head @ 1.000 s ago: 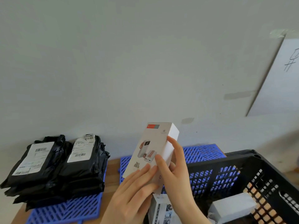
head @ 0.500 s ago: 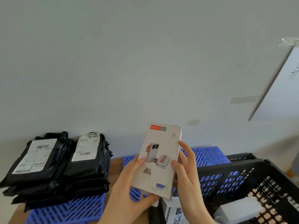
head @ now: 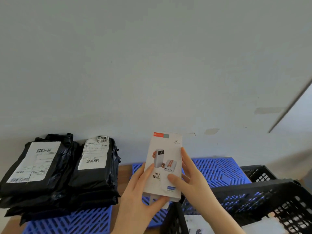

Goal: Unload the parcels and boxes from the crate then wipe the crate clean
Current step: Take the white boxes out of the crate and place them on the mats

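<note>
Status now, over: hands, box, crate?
Both left hand and right hand grip white box, held upright. The crate not yet empty. Stacked black parcels at left, nothing in the way.

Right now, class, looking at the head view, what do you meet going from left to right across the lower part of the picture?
left pile of black parcels → second pile of black parcels → left hand → white box → right hand → black crate
</note>
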